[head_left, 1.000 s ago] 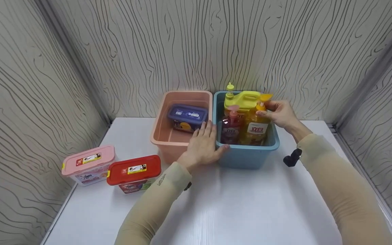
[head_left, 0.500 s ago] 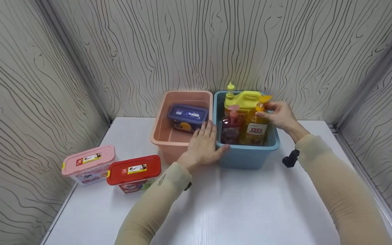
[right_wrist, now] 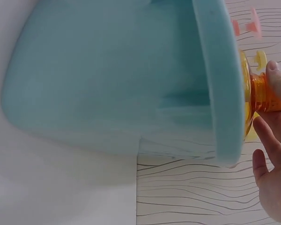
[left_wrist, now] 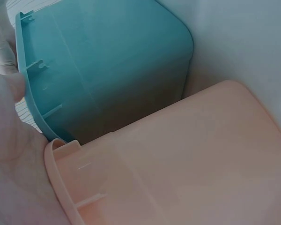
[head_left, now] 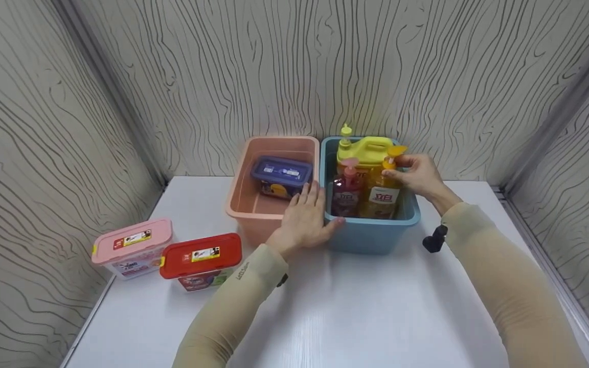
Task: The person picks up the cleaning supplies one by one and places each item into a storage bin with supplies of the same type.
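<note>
Right fingers (head_left: 399, 175) pinching orange bottle (head_left: 382, 195), left fingers (head_left: 313, 194) straight

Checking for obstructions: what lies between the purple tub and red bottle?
In the head view, the neighbouring walls of the pink bin and blue bin stand between the purple tub and red bottle, plus fingers of the left hand.

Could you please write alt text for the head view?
A right hand grips an orange pump bottle by the neck in a blue bin, beside a red bottle and yellow jug. The left hand rests across that bin and a pink bin holding a blue tub. A red-lidded tub and pink-lidded tub stand at left.
</note>
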{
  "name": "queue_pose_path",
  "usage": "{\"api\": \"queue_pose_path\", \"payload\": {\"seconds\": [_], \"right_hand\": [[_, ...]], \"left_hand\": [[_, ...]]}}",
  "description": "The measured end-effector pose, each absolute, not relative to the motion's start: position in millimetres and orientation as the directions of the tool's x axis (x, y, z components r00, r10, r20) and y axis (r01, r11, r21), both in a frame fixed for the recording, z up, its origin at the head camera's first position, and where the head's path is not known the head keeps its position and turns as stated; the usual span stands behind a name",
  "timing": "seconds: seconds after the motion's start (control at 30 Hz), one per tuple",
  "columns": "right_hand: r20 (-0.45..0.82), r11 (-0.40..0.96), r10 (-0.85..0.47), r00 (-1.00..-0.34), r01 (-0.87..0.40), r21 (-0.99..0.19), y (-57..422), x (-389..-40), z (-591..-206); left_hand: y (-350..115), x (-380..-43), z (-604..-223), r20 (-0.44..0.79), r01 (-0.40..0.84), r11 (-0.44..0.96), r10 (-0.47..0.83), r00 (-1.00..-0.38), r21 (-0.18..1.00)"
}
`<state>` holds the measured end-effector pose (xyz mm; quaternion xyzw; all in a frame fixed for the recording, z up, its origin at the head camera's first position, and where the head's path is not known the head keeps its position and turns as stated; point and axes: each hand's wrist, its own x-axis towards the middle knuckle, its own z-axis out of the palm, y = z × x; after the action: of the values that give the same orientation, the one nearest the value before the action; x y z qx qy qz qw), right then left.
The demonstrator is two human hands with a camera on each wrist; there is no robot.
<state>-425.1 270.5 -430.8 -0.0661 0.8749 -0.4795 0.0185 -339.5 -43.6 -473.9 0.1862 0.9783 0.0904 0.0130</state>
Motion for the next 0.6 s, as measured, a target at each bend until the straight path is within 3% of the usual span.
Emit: {"api": "queue_pose_path", "payload": {"seconds": [0.6], "right_hand": [[0.023, 0.529, -0.147, -0.989, -0.098, -0.843, 266.4, -426.0, -433.1]], "left_hand": [[-43.9, -338.1, -473.1, 0.013, 0.363, 0.915, 0.367, -0.930, 0.173]]}}
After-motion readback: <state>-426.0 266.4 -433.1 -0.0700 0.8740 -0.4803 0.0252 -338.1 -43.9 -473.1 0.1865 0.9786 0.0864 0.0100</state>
